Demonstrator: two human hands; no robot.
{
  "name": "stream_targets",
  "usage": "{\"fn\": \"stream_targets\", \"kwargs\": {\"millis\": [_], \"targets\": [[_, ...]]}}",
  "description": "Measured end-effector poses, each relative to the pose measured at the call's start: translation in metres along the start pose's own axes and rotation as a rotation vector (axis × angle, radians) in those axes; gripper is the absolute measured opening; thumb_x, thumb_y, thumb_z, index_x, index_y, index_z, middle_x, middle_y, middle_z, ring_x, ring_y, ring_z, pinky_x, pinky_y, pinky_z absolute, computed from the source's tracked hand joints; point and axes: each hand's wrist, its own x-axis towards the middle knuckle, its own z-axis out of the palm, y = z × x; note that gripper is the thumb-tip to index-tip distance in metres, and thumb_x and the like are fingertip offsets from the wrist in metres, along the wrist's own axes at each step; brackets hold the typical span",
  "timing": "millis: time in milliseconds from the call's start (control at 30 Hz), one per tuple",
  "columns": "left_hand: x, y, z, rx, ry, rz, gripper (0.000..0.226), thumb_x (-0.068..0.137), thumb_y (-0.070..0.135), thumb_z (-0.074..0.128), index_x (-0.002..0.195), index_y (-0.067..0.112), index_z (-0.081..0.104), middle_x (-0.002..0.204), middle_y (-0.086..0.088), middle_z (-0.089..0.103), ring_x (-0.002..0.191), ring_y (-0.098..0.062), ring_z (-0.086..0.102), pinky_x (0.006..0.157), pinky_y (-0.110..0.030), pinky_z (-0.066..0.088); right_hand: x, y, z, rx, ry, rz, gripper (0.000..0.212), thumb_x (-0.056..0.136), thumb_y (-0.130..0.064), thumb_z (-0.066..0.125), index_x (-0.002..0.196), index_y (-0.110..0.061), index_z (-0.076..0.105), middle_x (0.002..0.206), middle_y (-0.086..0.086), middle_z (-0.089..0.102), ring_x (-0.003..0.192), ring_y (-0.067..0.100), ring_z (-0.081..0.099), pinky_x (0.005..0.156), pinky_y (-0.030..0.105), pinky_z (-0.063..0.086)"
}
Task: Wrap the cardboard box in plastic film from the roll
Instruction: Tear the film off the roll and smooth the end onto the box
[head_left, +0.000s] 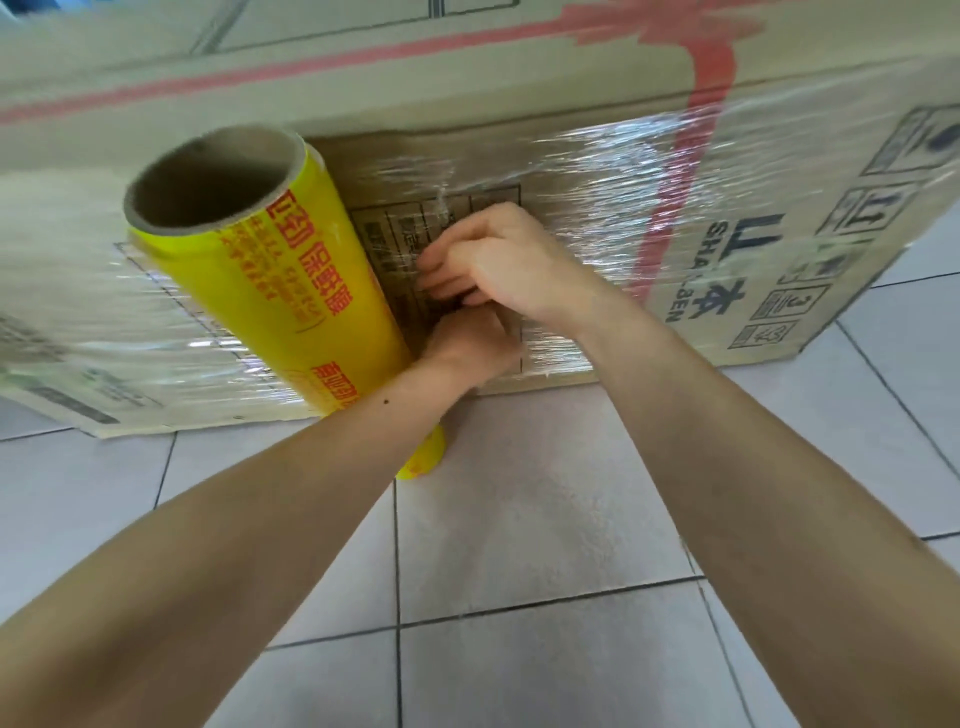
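Both hands working the film edge against the box's side.

The cardboard box stands on the tiled floor, its side already under plastic film; the yellow roll leans upright against it. The right hand and left hand meet on the film, fingers curled as if pinching it. Best to pull the film taut and press it flat before tearing, I'd say.

box ends: the cardboard box runs past the left, top and right edges.
roll foot: the roll partly behind the left forearm.
fingertips: both hands' hidden, grip unclear.
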Motion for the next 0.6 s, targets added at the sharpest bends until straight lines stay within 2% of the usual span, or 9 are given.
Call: {"fn": "stream_targets", "kwargs": {"millis": [67,133,200,233,300,333,467,533,600], "targets": [[-0.004,-0.001,-0.004,-0.066,0.039,-0.057,0.038,0.095,0.039,0.047,0.075,0.011,0.065,0.087,-0.009,0.069,0.096,-0.031,0.067,0.069,-0.025,0.042,-0.004,-0.01,-0.008,0.116,0.041,-0.017,0.029,0.086,-0.002,0.049,0.098,-0.008,0.074,0.092,0.006,0.078,0.085,0.016,0.075,0.087,0.038,0.058],[-0.015,-0.001,-0.002,-0.07,0.035,-0.052,0.035,0.088,0.039,0.055,0.069,0.01,0.062,0.074,-0.003,0.063,0.091,-0.03,0.068,0.065,-0.025,0.041,-0.01,-0.017,-0.016,0.156,0.053,-0.067,0.028,0.086,0.0,0.05,0.099,-0.007,0.074,0.091,0.006,0.078,0.085,0.018,0.075,0.09,0.042,0.057],[-0.036,0.003,-0.005,0.002,0.103,0.053,0.022,0.087,0.034,0.061,0.085,0.012,0.065,0.086,-0.003,0.067,0.094,-0.028,0.066,0.067,-0.03,0.045,-0.02,-0.014,-0.018,0.187,0.136,-0.167,0.026,0.085,0.004,0.052,0.096,-0.007,0.073,0.086,0.006,0.078,0.081,0.017,0.075,0.082,0.038,0.06],[-0.046,0.003,-0.008,0.078,0.205,0.144,0.018,0.088,0.03,0.064,0.097,0.015,0.064,0.097,-0.005,0.067,0.098,-0.027,0.063,0.072,-0.034,0.047,-0.028,-0.008,-0.02,0.242,0.222,-0.233,0.027,0.084,0.009,0.051,0.094,-0.005,0.071,0.082,0.009,0.076,0.076,0.018,0.075,0.073,0.033,0.06],[-0.058,0.003,-0.023,0.253,0.329,0.335,0.026,0.089,0.022,0.064,0.114,0.015,0.059,0.113,-0.006,0.06,0.108,-0.027,0.056,0.083,-0.038,0.045,-0.047,0.017,-0.026,0.284,0.402,-0.335,0.029,0.081,0.019,0.047,0.091,0.001,0.067,0.074,0.014,0.07,0.065,0.017,0.07,0.059,0.023,0.054],[-0.059,0.003,-0.033,0.306,0.304,0.394,0.025,0.09,0.02,0.063,0.114,0.016,0.059,0.115,-0.006,0.059,0.11,-0.028,0.054,0.086,-0.039,0.044,-0.055,0.032,-0.032,0.261,0.442,-0.341,0.029,0.081,0.021,0.046,0.09,0.003,0.067,0.072,0.014,0.069,0.062,0.016,0.068,0.056,0.02,0.051],[-0.04,0.015,-0.093,0.099,0.087,0.247,0.015,0.092,0.032,0.063,0.097,0.019,0.068,0.099,-0.003,0.07,0.097,-0.026,0.064,0.081,-0.033,0.052,-0.052,0.057,-0.059,0.263,0.358,-0.217,0.02,0.088,0.014,0.051,0.095,0.006,0.069,0.076,0.01,0.074,0.068,0.02,0.072,0.059,0.021,0.052],[-0.032,0.023,-0.111,0.113,0.144,0.216,0.026,0.095,0.038,0.057,0.094,0.016,0.071,0.095,-0.004,0.07,0.094,-0.026,0.064,0.077,-0.032,0.051,-0.039,0.051,-0.064,0.284,0.391,-0.249,0.016,0.091,0.007,0.054,0.097,0.006,0.069,0.083,0.015,0.074,0.074,0.019,0.074,0.065,0.019,0.055],[-0.035,0.029,-0.115,0.27,0.171,0.235,0.03,0.094,0.043,0.057,0.098,0.016,0.071,0.098,-0.008,0.069,0.098,-0.031,0.064,0.075,-0.034,0.05,-0.036,0.053,-0.062,0.196,0.431,-0.339,0.014,0.09,0.005,0.058,0.096,0.003,0.071,0.084,0.016,0.074,0.075,0.018,0.074,0.068,0.023,0.058]]}}
